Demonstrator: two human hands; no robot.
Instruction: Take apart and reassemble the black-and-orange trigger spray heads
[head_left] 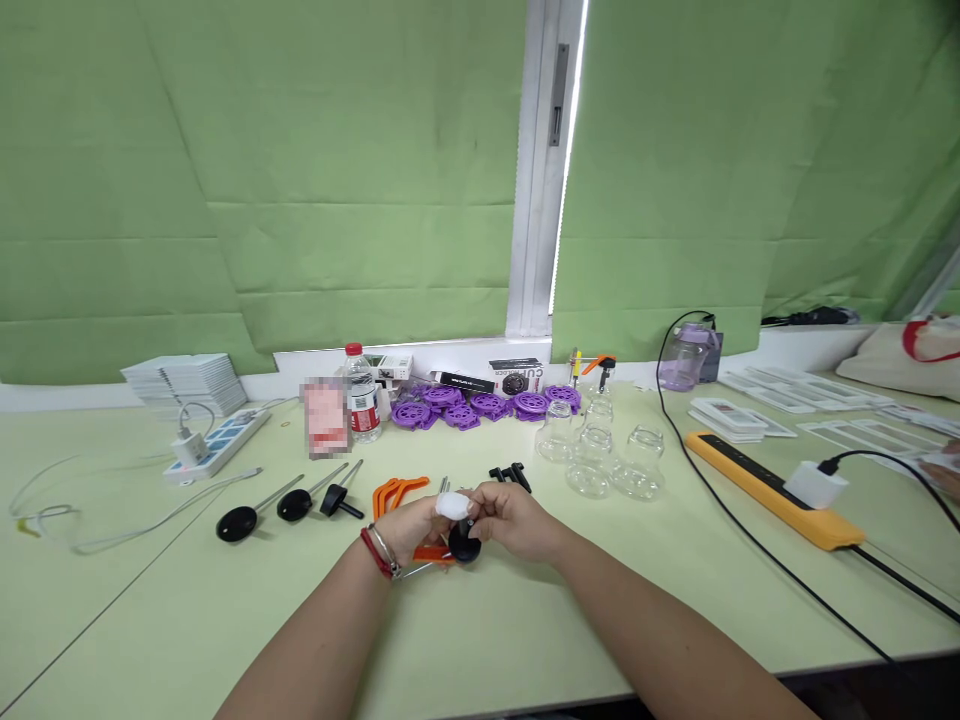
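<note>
Forearms (315,630) nearest; left hand (409,528) and right hand (514,520) fingers held black knob (466,547), seemingly mid-job; three rodded knobs (294,506) lay loose leftward.

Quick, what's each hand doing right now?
Left hand: closed, holding the black round piece with its orange part.
Right hand: closed at the same black round piece; its exact grip is hidden.

Green curtain (337,160) hangs creased at left, second curtain (675,180) covers the right, white window frame (532,200) rises between them, metal latch (559,95) up high, bright light (568,160) slips through, pale green worktop (225,610) stretches below.
</note>
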